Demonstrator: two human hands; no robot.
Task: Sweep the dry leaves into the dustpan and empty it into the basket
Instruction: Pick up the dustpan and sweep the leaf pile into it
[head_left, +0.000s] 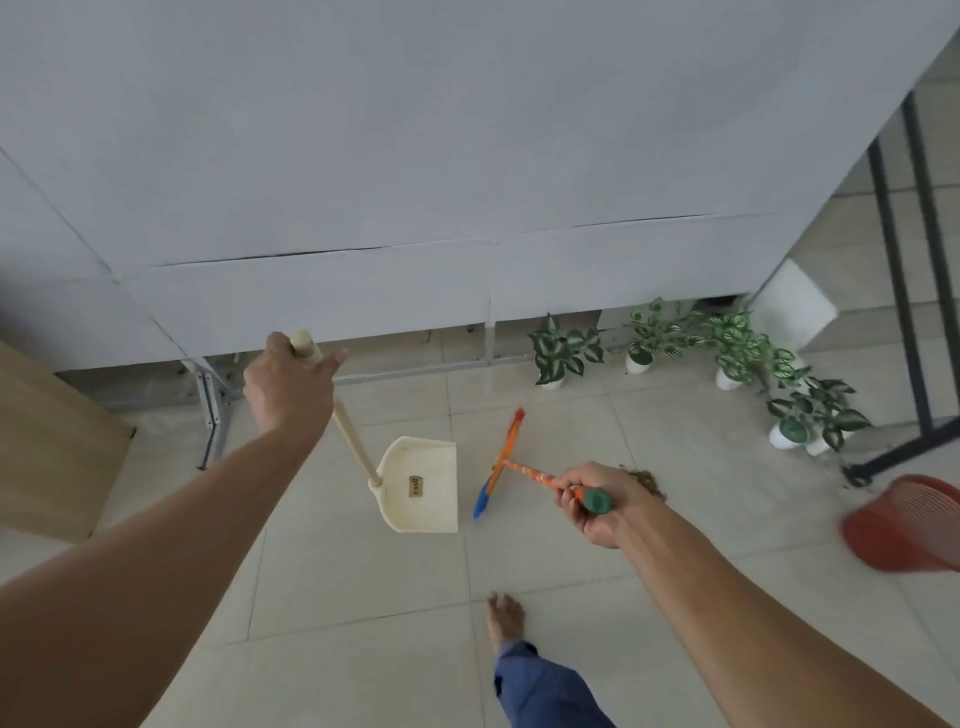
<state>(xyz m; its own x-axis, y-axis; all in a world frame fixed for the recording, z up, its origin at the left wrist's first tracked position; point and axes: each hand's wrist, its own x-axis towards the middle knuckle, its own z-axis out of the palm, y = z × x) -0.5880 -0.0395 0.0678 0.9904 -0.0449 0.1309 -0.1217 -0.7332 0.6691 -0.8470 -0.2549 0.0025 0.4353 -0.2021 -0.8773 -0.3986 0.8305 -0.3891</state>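
Note:
My left hand (288, 387) grips the top of the long cream handle of a cream dustpan (423, 486), which rests on the tiled floor with its mouth facing right. My right hand (597, 501) holds the orange handle of a broom (501, 462) by its green end cap. The broom's orange and blue head lies on the floor just right of the dustpan mouth. A small pile of dry brown leaves (647, 480) shows on the floor behind my right hand, partly hidden by it. The red basket (906, 525) stands at the right edge.
Several potted green-and-white plants (727, 353) line the floor by the grey partition wall (415, 182). A black metal frame (904, 291) stands at the right. A wooden panel (47, 441) is at the left. My bare foot (506, 618) is on the tiles below the dustpan.

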